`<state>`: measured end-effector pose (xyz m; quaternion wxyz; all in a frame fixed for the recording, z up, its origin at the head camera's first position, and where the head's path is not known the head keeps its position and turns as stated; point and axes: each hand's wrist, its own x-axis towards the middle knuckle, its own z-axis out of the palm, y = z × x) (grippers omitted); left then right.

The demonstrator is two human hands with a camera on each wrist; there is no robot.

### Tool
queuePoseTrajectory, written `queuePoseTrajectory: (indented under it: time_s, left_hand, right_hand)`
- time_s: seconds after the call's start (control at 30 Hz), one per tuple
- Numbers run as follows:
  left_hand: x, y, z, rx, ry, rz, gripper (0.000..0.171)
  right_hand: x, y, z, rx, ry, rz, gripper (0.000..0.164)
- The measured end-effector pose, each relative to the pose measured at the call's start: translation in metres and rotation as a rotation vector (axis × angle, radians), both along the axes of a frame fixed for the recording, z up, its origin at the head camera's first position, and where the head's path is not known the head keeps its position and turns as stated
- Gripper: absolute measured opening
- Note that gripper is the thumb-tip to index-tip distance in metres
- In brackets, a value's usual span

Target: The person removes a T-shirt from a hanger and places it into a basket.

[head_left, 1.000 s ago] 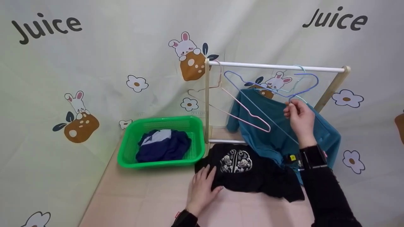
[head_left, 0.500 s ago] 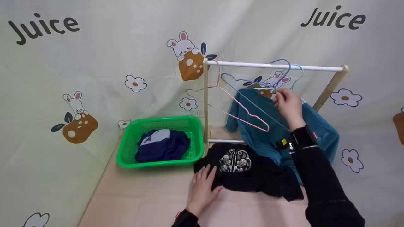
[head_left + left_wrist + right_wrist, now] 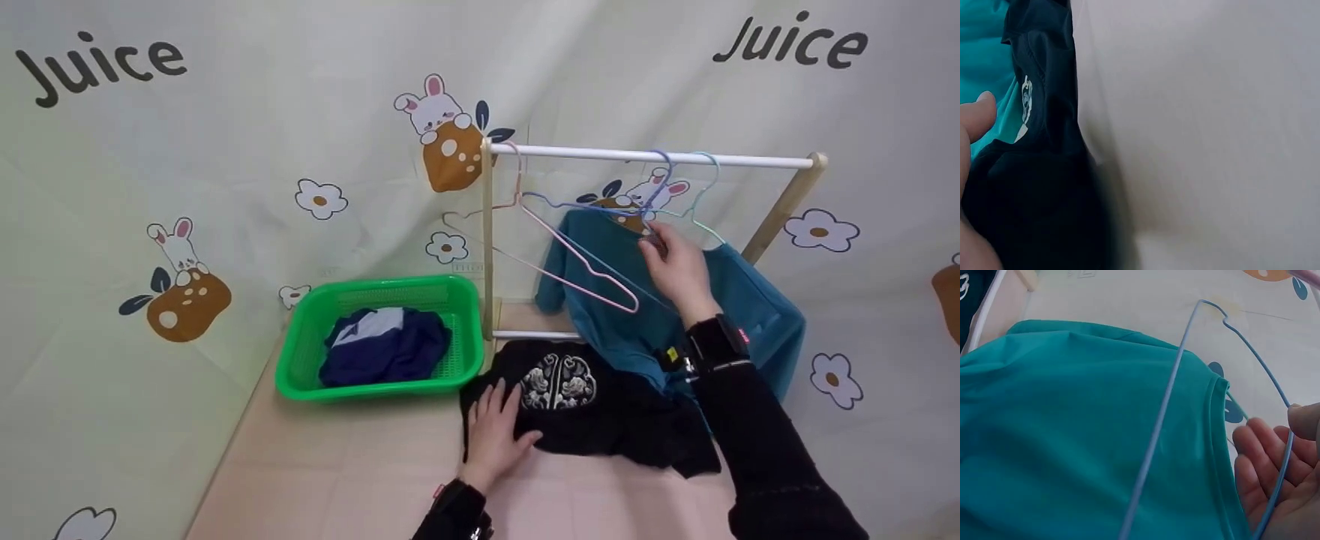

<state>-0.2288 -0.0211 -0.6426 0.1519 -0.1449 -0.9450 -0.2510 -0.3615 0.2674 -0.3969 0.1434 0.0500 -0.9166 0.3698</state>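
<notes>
A blue wire hanger [image 3: 555,204] hangs by its hook from the rack's white rail [image 3: 585,154]. My right hand [image 3: 679,270] is at its neck; in the right wrist view the fingers [image 3: 1266,450] are loosely spread, with the hanger wire [image 3: 1261,360] crossing in front of the palm near the thumb. Behind it, a teal shirt [image 3: 626,300] hangs on a mint hanger [image 3: 701,202]. My left hand [image 3: 495,439] rests on the left part of a black shirt [image 3: 622,424] with a white floral print. The left wrist view shows its thumb [image 3: 979,118] over the cloth.
Left of the rack's wooden post [image 3: 489,247] stands a green basket [image 3: 289,375] holding a navy and white garment [image 3: 390,356]. A pink hanger [image 3: 570,259] hangs at the rail's left end. A printed curtain [image 3: 300,112] backs the table [image 3: 360,465].
My right hand has moved left, bringing the blue hanger's hook over the rail, then lowered it; the fingers have loosened. My left hand has shifted slightly right on the black shirt.
</notes>
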Motion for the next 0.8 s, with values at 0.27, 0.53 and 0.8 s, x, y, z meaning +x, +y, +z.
queuePoseTrajectory:
  time_s: [0.27, 0.53, 0.8]
  left_hand:
    - [-0.009, 0.013, -0.005, -0.01, -0.18, 0.078, 0.111]
    - [-0.008, 0.02, -0.015, -0.044, -0.222, 0.111, 0.112]
    - [-0.007, 0.019, -0.027, -0.15, -0.124, 0.126, 0.079]
  right_hand:
    - [0.024, 0.01, -0.032, 0.238, 0.127, -0.006, 0.072]
    - [0.043, 0.018, -0.069, 0.342, 0.295, -0.042, 0.078]
    - [0.058, 0.021, -0.104, 0.354, 0.437, -0.006, 0.076]
